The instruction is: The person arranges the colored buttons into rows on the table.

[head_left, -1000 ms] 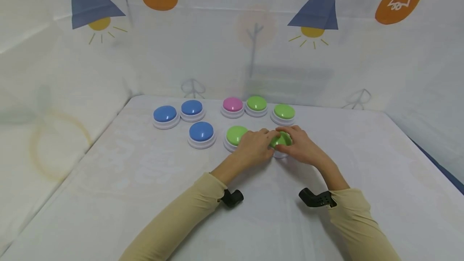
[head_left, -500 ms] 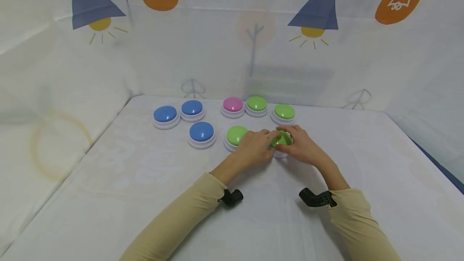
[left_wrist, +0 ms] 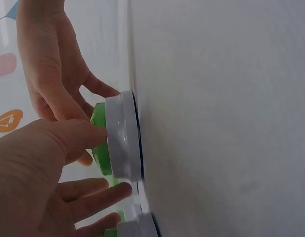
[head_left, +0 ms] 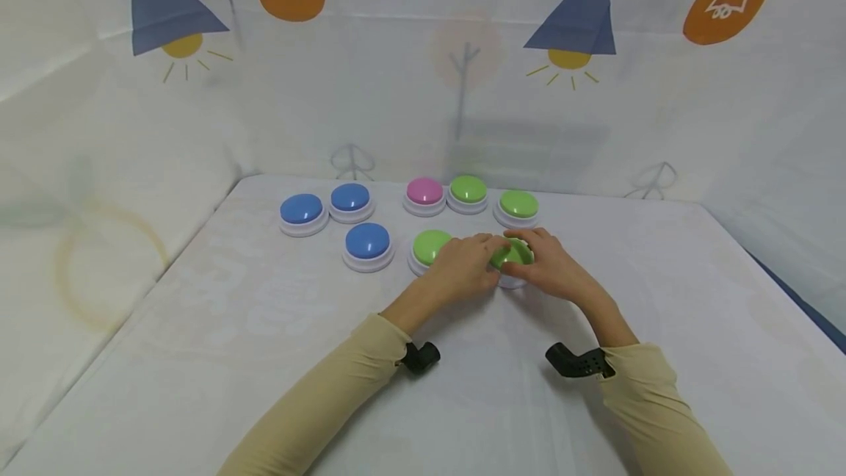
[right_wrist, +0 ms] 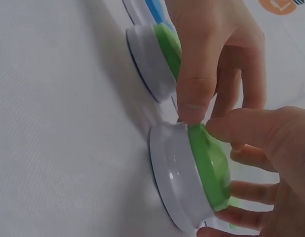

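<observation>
A round push button with a green cap and white base [head_left: 512,254] sits between my two hands on the table. My left hand [head_left: 465,267] holds it from the left; in the left wrist view its thumb [left_wrist: 88,133] touches the rim where cap meets base. My right hand [head_left: 554,264] grips it from the right, thumb on the near side and fingers round the far side, as the right wrist view shows of the cap [right_wrist: 210,165]. Another green button [head_left: 429,247] stands just left, partly covered by my left hand. A third green button [head_left: 518,206] is right behind.
A pink button [head_left: 424,192] and a green one [head_left: 468,189] stand side by side near the back edge. To the left are blue buttons: one nearer [head_left: 367,241], two farther back [head_left: 301,209]. A printed cloth [head_left: 383,94] hangs behind the white table [head_left: 264,358].
Both hands keep their hold on the same green button. My left wrist has shifted very slightly to the left; the other buttons have not moved.
</observation>
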The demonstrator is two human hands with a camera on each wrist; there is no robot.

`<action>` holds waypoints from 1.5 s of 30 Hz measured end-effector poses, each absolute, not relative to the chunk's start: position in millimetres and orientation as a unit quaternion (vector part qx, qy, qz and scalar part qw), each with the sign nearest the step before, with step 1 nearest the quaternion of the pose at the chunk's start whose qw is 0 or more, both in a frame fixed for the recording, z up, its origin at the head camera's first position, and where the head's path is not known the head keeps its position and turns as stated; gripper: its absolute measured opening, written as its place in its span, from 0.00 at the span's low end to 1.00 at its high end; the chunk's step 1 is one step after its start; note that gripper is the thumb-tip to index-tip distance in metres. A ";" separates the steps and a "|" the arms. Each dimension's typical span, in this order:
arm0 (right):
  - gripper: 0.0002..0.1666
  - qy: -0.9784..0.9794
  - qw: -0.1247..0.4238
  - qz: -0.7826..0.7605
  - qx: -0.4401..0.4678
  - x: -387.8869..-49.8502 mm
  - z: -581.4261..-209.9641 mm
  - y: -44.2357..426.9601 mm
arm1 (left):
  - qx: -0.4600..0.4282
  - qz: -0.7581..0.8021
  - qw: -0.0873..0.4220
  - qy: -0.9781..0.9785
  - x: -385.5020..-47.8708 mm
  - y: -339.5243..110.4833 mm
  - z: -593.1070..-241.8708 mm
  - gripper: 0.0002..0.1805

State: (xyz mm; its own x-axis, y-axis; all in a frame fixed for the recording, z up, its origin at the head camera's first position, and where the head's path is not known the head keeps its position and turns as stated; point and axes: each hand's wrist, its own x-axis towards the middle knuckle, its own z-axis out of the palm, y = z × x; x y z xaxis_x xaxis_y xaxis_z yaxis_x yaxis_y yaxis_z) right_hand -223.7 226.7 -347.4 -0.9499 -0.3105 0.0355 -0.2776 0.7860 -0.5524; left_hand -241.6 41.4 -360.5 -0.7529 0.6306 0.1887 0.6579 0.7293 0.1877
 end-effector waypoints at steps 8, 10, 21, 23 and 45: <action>0.35 0.945 0.026 -0.288 -0.154 -222.2 -348.7 229.4 | -0.352 -0.129 0.045 -0.926 -241.5 42.9 -360.2 0.29; 0.35 0.946 0.025 -0.286 -0.153 -221.8 -349.5 230.4 | -0.353 -0.131 0.044 -0.925 -241.2 43.6 -361.0 0.29; 0.34 0.946 0.007 -0.290 -0.148 -224.0 -348.8 231.1 | -0.354 -0.135 0.055 -0.924 -244.6 43.9 -364.2 0.28; 0.34 0.945 -0.001 -0.293 -0.143 -225.6 -347.6 231.4 | -0.353 -0.137 0.059 -0.924 -246.1 43.6 -362.8 0.27; 0.32 0.920 -0.112 -0.362 -0.098 -256.2 -354.7 240.0 | -0.316 -0.203 0.047 -0.925 -286.7 59.7 -344.5 0.30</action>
State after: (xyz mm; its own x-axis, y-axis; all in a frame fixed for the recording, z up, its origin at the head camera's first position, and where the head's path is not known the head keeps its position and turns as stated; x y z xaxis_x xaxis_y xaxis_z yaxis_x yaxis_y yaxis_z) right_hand -256.2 240.0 -354.7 -0.9555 -0.0990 0.2780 -0.2617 0.7191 -0.6437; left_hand -286.7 59.7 -344.5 -0.7953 0.5665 0.2161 0.6049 0.7171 0.3462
